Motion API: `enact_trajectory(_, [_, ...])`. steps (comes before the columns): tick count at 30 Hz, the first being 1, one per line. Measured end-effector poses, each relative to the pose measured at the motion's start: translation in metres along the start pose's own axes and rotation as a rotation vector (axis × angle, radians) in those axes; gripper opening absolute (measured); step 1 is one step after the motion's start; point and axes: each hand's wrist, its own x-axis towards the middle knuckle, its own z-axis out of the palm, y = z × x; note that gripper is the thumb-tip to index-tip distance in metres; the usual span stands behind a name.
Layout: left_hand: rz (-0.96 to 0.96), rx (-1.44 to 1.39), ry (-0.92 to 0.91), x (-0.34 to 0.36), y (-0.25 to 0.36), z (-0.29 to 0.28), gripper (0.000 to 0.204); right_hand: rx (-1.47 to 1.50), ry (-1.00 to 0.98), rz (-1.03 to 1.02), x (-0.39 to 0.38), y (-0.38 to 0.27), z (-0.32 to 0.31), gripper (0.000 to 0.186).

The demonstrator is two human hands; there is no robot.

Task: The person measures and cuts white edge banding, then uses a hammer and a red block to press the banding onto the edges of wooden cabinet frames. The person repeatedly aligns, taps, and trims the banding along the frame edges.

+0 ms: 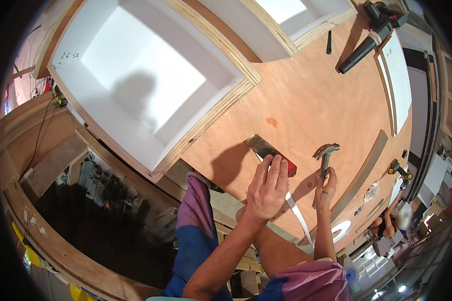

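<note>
My left hand point(267, 193) grips a flat tool with a shiny metal blade and a red part point(292, 167), which looks like a wide scraper. Its fingers press together over the top, covering much of it. A thin white strip point(297, 213) runs from under this tool, past the hand, toward my lap. To the right, my right hand point(326, 188) is closed around the handle of a claw hammer point(326, 151), whose metal head points away from me. Both hands are over a plywood worktop point(286, 108).
A large plywood box with white inner faces point(181, 90) stands at the left. A black blower-like power tool point(366, 47) and white panels point(394, 83) lie far right. A wooden strip point(359, 173) lies beyond the hammer; near a yellow drill point(399, 167), another person point(388, 223) works.
</note>
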Motion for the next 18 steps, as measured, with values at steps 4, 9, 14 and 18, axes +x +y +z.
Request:
enact_trajectory(4, [0.021, 0.027, -0.033, -0.004, 0.003, 0.005, 0.037, 0.001, 0.036, -0.024, -0.009, 0.006, 0.012, 0.054])
enact_trajectory(9, [-0.026, -0.039, 0.035, -0.001, 0.002, -0.007, 0.040, 0.094, 0.037, 0.147, -0.007, -0.011, 0.016, 0.046])
enact_trajectory(14, [0.059, -0.033, 0.005, -0.019, -0.020, -0.020, 0.033, -0.133, 0.043, -0.084, -0.006, 0.014, 0.018, 0.042])
enact_trajectory(18, [0.097, -0.076, -0.021, -0.024, -0.029, -0.025, 0.032, 0.084, -0.013, 0.094, -0.004, -0.007, 0.013, 0.043])
